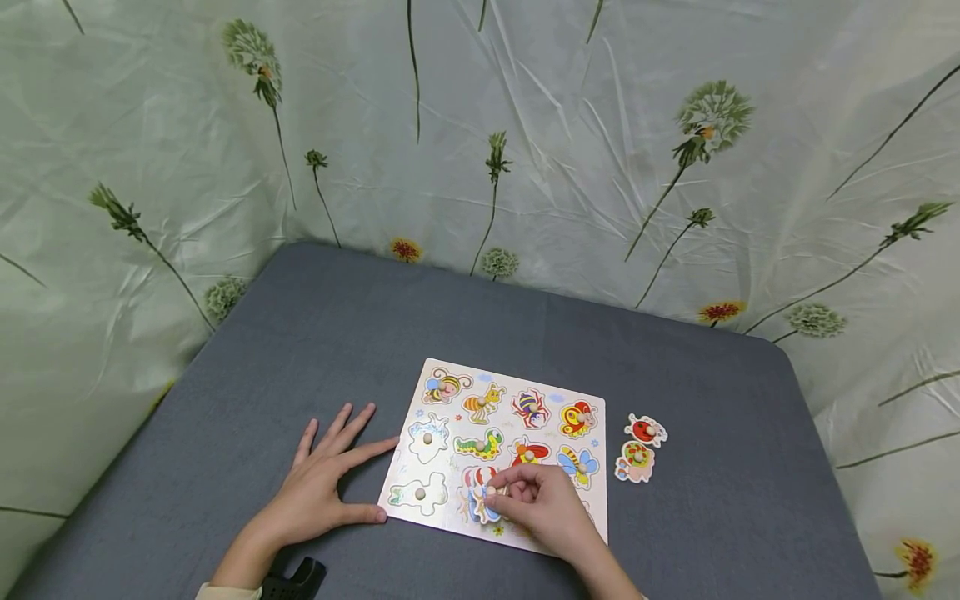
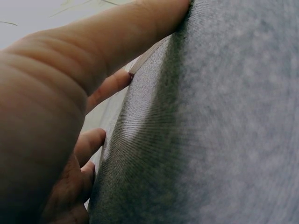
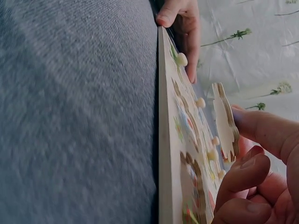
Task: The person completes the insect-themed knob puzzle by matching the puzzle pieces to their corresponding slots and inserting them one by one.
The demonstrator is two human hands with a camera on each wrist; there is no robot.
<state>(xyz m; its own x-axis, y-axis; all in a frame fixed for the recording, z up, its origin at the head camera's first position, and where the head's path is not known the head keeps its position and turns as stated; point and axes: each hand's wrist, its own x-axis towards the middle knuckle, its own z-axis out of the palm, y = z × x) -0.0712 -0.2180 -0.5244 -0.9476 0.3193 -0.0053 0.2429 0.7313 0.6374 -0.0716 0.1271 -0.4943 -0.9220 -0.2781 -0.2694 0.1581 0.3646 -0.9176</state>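
Note:
A pegged wooden insect puzzle board (image 1: 453,479) lies flat on the grey cloth. My right hand (image 1: 547,507) pinches the small knob of a red, white and blue insect puzzle piece (image 1: 481,505) over the board's front row. In the right wrist view this puzzle piece (image 3: 226,125) is tilted and raised above the board, its pale back showing. Fingers spread, my left hand (image 1: 318,485) rests at the board's left side, with thumb and index fingertips at its edge. Caterpillar (image 1: 480,445), spider (image 1: 531,408) and several other knobbed pieces sit in the board.
Right of the board lie two loose pieces, a ladybug (image 1: 647,430) and a snail (image 1: 635,462). Glare whitens the pieces in the board's left column. The grey-covered table (image 1: 360,325) backs onto a flower-print curtain (image 1: 555,167). A black strap (image 1: 295,581) is around the left wrist.

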